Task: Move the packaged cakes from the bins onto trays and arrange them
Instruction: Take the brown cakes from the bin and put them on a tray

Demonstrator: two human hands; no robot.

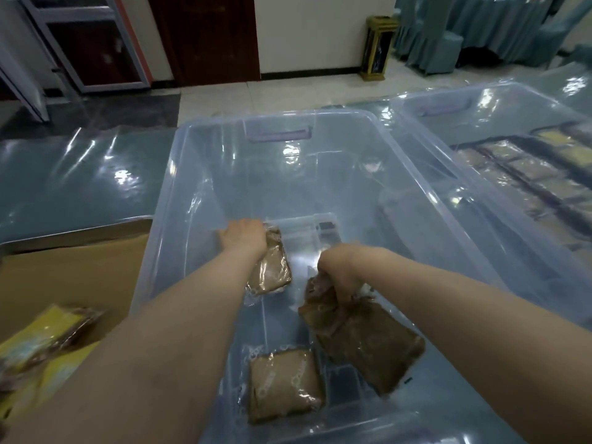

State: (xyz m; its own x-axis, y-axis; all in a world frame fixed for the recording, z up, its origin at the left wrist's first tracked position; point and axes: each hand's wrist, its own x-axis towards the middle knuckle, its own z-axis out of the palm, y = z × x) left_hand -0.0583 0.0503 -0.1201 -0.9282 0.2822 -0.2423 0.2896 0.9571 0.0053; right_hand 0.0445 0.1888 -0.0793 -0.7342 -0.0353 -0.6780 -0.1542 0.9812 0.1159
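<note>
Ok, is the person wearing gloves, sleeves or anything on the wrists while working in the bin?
No. The left hand and right hand are bare, with no gloves. The left forearm and right forearm show no sleeve up to the frame edge, and no watch or bracelet. No ring shows, though the fingers are mostly hidden.

A gold-trimmed litter stand [378,48] stands against the white wall [314,30].

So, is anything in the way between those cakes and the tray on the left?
The left hand holds one cake, the right hand a bunch of cakes. Between them and the tray stands only the bin's left wall, so they must go up over it.
</note>
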